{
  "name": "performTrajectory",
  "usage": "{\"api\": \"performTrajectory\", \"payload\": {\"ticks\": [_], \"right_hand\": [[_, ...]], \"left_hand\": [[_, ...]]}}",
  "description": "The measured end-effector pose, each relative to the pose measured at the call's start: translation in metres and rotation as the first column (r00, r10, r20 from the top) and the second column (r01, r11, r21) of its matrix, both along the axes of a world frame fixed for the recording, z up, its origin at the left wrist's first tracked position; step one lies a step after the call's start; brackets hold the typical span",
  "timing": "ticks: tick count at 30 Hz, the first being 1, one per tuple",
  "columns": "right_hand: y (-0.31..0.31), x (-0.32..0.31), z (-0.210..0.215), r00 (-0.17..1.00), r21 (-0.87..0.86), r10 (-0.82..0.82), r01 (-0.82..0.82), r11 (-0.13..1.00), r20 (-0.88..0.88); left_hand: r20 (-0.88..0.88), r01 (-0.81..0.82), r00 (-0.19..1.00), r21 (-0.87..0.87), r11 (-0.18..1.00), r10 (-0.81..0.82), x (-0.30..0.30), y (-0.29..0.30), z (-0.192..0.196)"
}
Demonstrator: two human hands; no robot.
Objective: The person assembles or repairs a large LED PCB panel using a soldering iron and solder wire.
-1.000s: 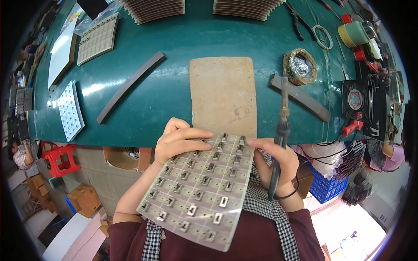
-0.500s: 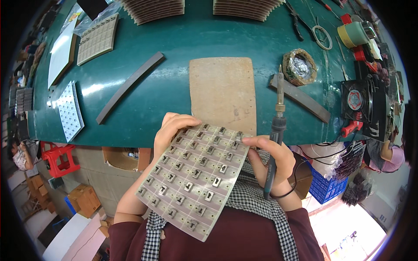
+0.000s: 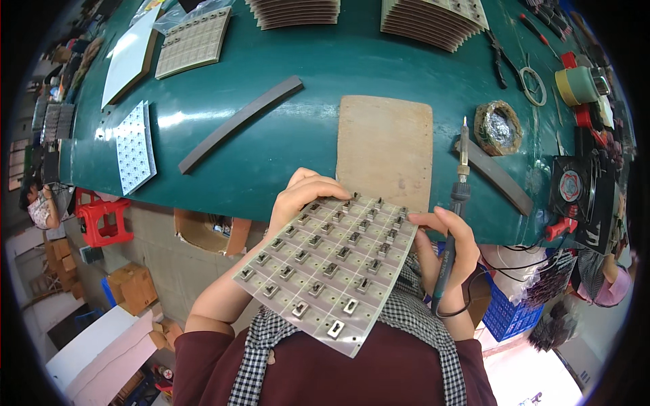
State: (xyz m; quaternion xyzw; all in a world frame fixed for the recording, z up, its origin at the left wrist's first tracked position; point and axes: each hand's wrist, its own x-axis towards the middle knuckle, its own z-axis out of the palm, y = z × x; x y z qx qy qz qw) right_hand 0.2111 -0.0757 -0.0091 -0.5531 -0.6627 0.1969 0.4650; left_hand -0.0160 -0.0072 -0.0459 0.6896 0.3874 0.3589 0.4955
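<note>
A pale circuit board panel [image 3: 328, 267] with rows of small metal switches is held tilted above my lap. My left hand [image 3: 302, 196] grips its far left edge, fingers curled over the top. My right hand [image 3: 447, 254] touches the panel's right edge with a fingertip while it holds a dark-handled soldering iron [image 3: 455, 216], tip pointing away from me. Just beyond the panel a brown wooden work board [image 3: 384, 149] lies on the green table [image 3: 284, 61].
A tin of solder wool [image 3: 498, 128] and a grey strip [image 3: 493, 172] lie right of the wooden board. A long grey strip [image 3: 240, 124] lies left. Stacks of panels [image 3: 433, 20] stand at the back; a white panel [image 3: 134, 145] is far left, a small fan [image 3: 570, 186] right.
The panel has swung up and leftward, tilting more across my lap. My right hand with the soldering iron has shifted slightly right along the panel's edge.
</note>
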Motion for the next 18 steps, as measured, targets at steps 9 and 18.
{"api": "performTrajectory", "payload": {"ticks": [9,18], "right_hand": [[0.0035,-0.0012,-0.0027,1.000,0.020,-0.006,0.007,1.000,-0.026],[0.0065,-0.0017,0.0022,1.000,0.045,-0.005,0.004,0.999,0.019]], "left_hand": [[-0.016,0.042,0.999,0.049,0.998,-0.041,-0.0013,0.0051,-0.0021],[-0.015,0.025,1.000,0.064,0.998,-0.024,-0.0026,0.0078,-0.0027]]}}
